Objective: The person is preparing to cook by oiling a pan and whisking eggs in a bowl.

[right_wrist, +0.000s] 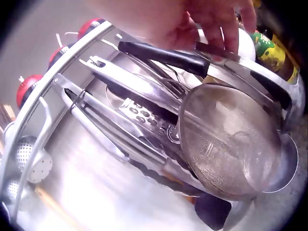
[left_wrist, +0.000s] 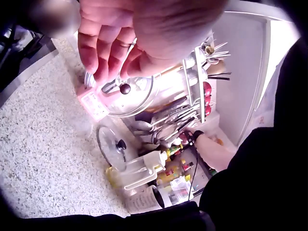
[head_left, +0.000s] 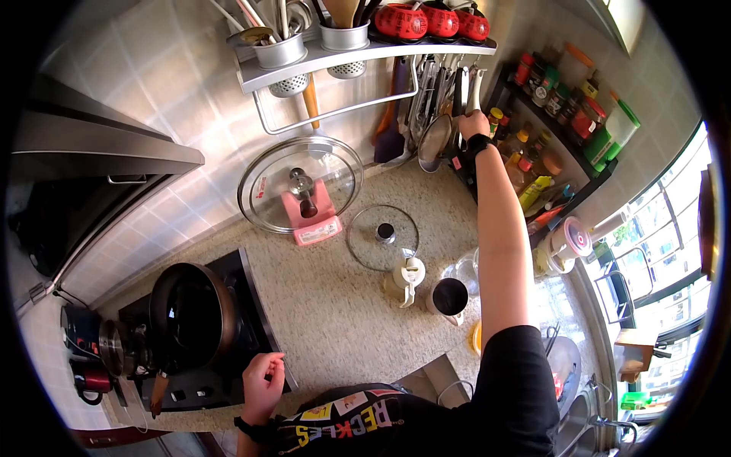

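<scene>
My right hand (head_left: pixel 474 126) is up at the row of hanging utensils, its fingers curled round a white-handled utensil (head_left: pixel 477 90). The right wrist view shows the fingers (right_wrist: pixel 224 29) partly behind a metal utensil; the exact grip is hidden. Beside and below them hangs a round mesh strainer (right_wrist: pixel 231 139), also seen from above as a strainer (head_left: pixel 435 143). A black-handled utensil (right_wrist: pixel 163 57) and metal tongs (right_wrist: pixel 96 120) hang close by. My left hand (head_left: pixel 264 385), fingers loosely curled and holding nothing, hovers by the stove's front right corner.
A dark pan (head_left: pixel 193 316) sits on the stove (head_left: pixel 255 305). On the counter are a large glass lid (head_left: pixel 259 183) in a pink stand (head_left: pixel 316 221), a smaller lid (head_left: pixel 386 234), a pale jug (head_left: pixel 407 278) and a mug (head_left: pixel 448 298). A spice rack (head_left: pixel 563 129) stands right.
</scene>
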Motion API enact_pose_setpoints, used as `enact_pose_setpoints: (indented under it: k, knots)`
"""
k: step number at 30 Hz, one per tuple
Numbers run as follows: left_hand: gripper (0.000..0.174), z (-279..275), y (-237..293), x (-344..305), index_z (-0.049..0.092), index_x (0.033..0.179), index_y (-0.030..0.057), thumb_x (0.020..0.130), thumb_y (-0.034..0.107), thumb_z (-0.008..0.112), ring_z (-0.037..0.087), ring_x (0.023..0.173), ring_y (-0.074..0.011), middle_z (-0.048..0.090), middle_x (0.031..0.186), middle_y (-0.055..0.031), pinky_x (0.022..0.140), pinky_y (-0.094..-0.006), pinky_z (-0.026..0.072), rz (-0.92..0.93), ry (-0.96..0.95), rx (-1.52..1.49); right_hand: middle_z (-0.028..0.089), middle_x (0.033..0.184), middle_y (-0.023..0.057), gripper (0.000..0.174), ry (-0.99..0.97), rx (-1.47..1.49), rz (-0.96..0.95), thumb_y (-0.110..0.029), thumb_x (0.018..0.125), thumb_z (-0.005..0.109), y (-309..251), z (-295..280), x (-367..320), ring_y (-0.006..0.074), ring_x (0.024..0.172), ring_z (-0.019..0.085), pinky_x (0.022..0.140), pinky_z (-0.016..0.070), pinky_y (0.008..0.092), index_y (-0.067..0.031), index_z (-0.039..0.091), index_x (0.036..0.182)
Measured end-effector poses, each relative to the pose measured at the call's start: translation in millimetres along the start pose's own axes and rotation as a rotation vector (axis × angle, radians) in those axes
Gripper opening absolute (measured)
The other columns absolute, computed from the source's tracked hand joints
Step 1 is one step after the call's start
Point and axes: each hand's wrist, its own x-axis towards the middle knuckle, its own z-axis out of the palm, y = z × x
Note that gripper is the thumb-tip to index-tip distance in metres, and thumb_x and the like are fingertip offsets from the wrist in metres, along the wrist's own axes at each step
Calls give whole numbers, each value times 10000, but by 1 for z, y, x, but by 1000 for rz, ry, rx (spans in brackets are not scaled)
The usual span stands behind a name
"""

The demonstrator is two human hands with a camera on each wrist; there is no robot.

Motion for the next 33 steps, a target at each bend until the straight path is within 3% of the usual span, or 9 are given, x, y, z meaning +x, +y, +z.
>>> enact_pose_setpoints:
  k: [4, 9, 15, 16, 19, 25, 27, 29, 33]
  knots:
    - [154, 3, -4, 4, 639, 975, -12, 832, -35, 585, 585, 669, -133, 618, 805, -81, 603, -238, 474, 3, -29, 6, 649, 945, 265, 323, 203, 335, 0, -300, 799, 538, -10, 6, -16, 447, 935, 603, 829, 468, 486, 3, 595, 897]
    - [146, 8, -6, 6, 635, 973, -14, 836, -30, 589, 587, 659, -132, 614, 800, -84, 596, -235, 471, -37, -63, -29, 638, 800, 225, 324, 364, 461, 47, -321, 802, 604, -17, -3, -27, 418, 812, 615, 736, 475, 445, -4, 576, 867]
    - [145, 9, -7, 8, 635, 977, -13, 840, -25, 587, 583, 635, -131, 608, 792, -87, 582, -236, 468, 2, -73, 10, 668, 874, 214, 338, 269, 474, 12, -326, 797, 639, -8, 0, -7, 387, 870, 641, 777, 497, 420, -28, 669, 955]
    - [145, 10, -7, 8, 634, 977, -13, 841, -23, 586, 583, 632, -131, 606, 789, -86, 579, -237, 468, -10, -88, 10, 699, 952, 139, 407, 235, 377, -6, -277, 788, 660, 5, 13, 12, 239, 897, 661, 776, 491, 342, -33, 666, 1113]
    - [147, 11, -6, 10, 635, 978, -13, 840, -19, 585, 585, 628, -134, 605, 784, -87, 576, -238, 470, -33, -106, 9, 700, 991, 139, 459, 130, 354, 106, -296, 744, 715, -7, 8, 10, 242, 910, 665, 795, 494, 337, -23, 671, 1110]
    - [147, 11, -10, 11, 640, 977, -8, 840, -11, 586, 590, 627, -139, 602, 781, -90, 576, -239, 472, -29, -100, 25, 710, 922, 128, 479, 80, 309, 64, -292, 668, 773, -19, 7, 8, 247, 835, 677, 787, 502, 337, -15, 699, 1051]
    - [146, 11, -11, 12, 641, 976, -6, 841, -9, 587, 590, 627, -140, 602, 782, -91, 576, -239, 473, -22, -93, 31, 708, 858, 118, 434, 139, 272, 63, -281, 662, 768, -18, 14, 12, 242, 789, 675, 757, 508, 343, -12, 709, 996]
    - [143, 11, -12, 12, 642, 974, -4, 841, -6, 587, 589, 623, -141, 601, 781, -91, 578, -243, 475, -16, -95, 42, 688, 779, 173, 382, 243, 339, 48, -301, 610, 725, -16, 18, 14, 344, 767, 673, 736, 520, 393, -38, 718, 886]
    - [145, 13, -8, 12, 641, 976, -1, 841, -6, 587, 588, 619, -144, 602, 780, -94, 574, -247, 475, -61, -114, 15, 683, 761, 173, 363, 242, 340, 54, -300, 618, 728, -9, 17, 15, 341, 758, 673, 728, 521, 395, -32, 719, 863]
